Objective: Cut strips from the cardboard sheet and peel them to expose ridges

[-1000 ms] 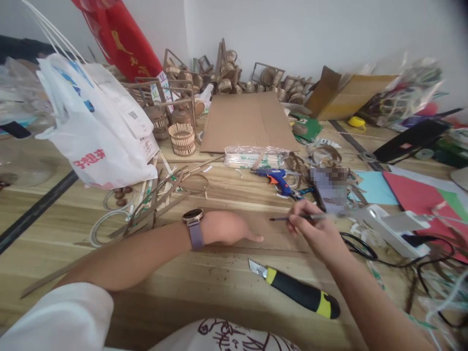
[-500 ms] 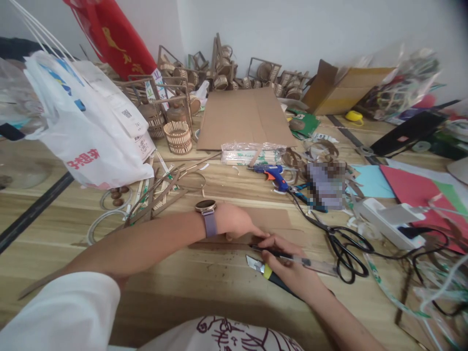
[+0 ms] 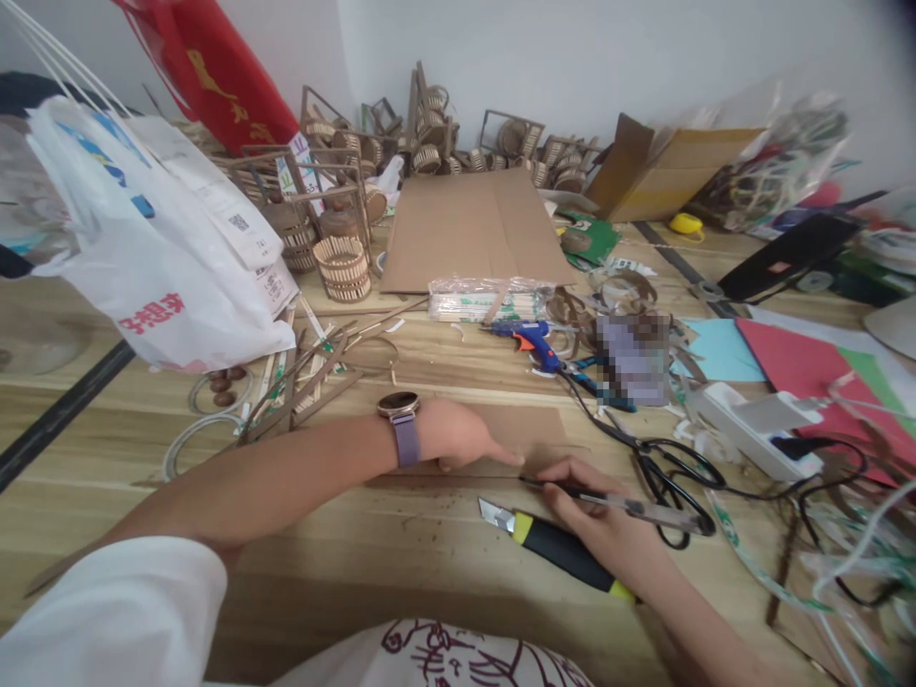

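Observation:
My left hand [image 3: 462, 436], with a watch on its wrist, lies flat and open on a brown cardboard piece [image 3: 526, 426] on the wooden table, fingers pointing right. My right hand [image 3: 601, 510] is closed round a pen [image 3: 630, 506] with a clear barrel, its dark tip touching the cardboard's near edge just right of my left fingertips. A yellow and black utility knife [image 3: 554, 547] lies on the table directly under my right hand, blade pointing left.
Black scissors [image 3: 669, 468] and a black cable lie right of my hand. A blue glue gun [image 3: 530, 339], a packet of sticks [image 3: 487, 301], a large cardboard sheet [image 3: 472, 229], a white plastic bag [image 3: 143, 258], woven baskets and coloured paper [image 3: 794, 367] crowd the table.
My right hand came down from above the cardboard and brought the pen tip to the cardboard's near edge, then slid it a little right. My left hand stayed on the cardboard.

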`<action>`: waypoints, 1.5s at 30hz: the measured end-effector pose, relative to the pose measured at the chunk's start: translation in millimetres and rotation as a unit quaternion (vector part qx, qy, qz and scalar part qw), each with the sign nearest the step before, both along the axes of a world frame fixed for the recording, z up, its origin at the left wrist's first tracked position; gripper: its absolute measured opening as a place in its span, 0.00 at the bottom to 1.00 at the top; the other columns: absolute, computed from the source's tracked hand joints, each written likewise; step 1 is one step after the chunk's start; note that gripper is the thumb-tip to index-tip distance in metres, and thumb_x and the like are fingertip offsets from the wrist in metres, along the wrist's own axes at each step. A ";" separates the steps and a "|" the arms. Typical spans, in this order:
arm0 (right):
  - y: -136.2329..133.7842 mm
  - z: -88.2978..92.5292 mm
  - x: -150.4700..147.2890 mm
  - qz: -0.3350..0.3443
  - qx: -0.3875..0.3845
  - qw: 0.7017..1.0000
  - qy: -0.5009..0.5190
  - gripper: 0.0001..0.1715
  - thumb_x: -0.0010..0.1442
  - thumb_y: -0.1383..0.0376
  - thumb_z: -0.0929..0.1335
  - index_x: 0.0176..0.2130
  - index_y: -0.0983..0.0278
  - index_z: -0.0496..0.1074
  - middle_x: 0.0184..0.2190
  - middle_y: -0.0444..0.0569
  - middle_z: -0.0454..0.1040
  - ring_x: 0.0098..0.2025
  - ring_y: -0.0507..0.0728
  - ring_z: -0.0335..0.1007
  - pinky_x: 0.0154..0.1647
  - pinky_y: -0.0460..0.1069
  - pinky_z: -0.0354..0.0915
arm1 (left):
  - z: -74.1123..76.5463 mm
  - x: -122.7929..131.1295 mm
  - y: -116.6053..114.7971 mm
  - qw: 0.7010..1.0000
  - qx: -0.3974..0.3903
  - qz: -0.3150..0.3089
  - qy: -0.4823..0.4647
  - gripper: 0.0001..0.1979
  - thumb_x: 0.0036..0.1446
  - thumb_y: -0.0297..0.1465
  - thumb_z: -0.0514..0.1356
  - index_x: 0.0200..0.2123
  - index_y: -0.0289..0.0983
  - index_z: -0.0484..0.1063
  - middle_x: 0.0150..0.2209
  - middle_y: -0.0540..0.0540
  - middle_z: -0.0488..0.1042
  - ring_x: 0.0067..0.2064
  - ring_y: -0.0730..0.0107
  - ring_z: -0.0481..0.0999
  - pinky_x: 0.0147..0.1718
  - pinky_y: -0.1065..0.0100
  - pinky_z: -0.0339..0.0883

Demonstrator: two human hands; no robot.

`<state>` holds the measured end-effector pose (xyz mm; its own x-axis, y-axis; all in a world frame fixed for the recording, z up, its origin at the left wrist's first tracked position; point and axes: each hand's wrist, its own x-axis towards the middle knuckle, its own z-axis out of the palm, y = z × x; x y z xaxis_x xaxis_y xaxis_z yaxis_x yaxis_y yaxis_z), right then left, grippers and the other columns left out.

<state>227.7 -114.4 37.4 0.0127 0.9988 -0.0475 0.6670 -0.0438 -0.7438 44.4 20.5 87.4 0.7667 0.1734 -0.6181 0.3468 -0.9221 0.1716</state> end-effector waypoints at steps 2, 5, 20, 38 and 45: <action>-4.6 -1.2 18.0 -0.029 0.003 0.999 -0.017 0.13 0.57 0.56 0.65 0.30 0.60 0.75 0.28 0.47 0.80 0.32 0.59 0.77 0.32 0.50 0.71 | 2.4 0.4 -0.9 1.000 0.002 -0.005 0.004 0.47 0.54 0.16 0.57 0.68 0.62 0.47 0.44 0.48 0.80 0.34 0.63 0.76 0.25 0.71 0.58; -13.6 -4.9 47.1 -0.088 0.025 0.994 -0.056 0.15 0.55 0.54 0.65 0.27 0.59 0.74 0.25 0.47 0.79 0.30 0.59 0.76 0.30 0.50 0.71 | 4.5 0.9 -2.1 1.000 0.008 -0.012 0.007 0.48 0.53 0.15 0.57 0.68 0.62 0.46 0.43 0.48 0.80 0.33 0.63 0.76 0.26 0.71 0.60; -14.2 8.6 4.9 -0.026 0.041 0.999 -0.019 0.10 0.58 0.59 0.65 0.31 0.59 0.74 0.26 0.46 0.78 0.28 0.57 0.74 0.25 0.48 0.68 | 4.9 -1.3 -3.2 1.000 0.011 -0.011 -0.008 0.47 0.53 0.15 0.58 0.68 0.59 0.49 0.41 0.48 0.81 0.31 0.63 0.74 0.24 0.71 0.56; -0.1 -2.7 -104.7 0.155 0.108 0.980 0.055 0.11 0.56 0.70 0.65 0.37 0.60 0.74 0.33 0.48 0.79 0.37 0.57 0.76 0.40 0.51 0.71 | -8.8 -3.8 7.9 0.998 -0.005 -0.026 -0.049 0.48 0.51 0.18 0.63 0.68 0.60 0.50 0.36 0.51 0.80 0.32 0.64 0.75 0.27 0.72 0.60; -12.7 13.5 -48.4 0.173 0.165 0.968 0.073 0.13 0.65 0.64 0.61 0.36 0.56 0.75 0.24 0.45 0.77 0.31 0.57 0.76 0.39 0.52 0.72 | -13.2 -28.8 3.6 0.992 0.009 -0.025 -0.126 0.37 0.58 0.22 0.60 0.67 0.49 0.57 0.42 0.45 0.79 0.39 0.62 0.77 0.28 0.71 0.60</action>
<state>179.3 -127.1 50.9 -0.3074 0.9037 0.2980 0.4863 0.4183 -0.7671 15.6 24.1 74.2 0.9044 0.1400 -0.4031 0.2481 -0.9411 0.2298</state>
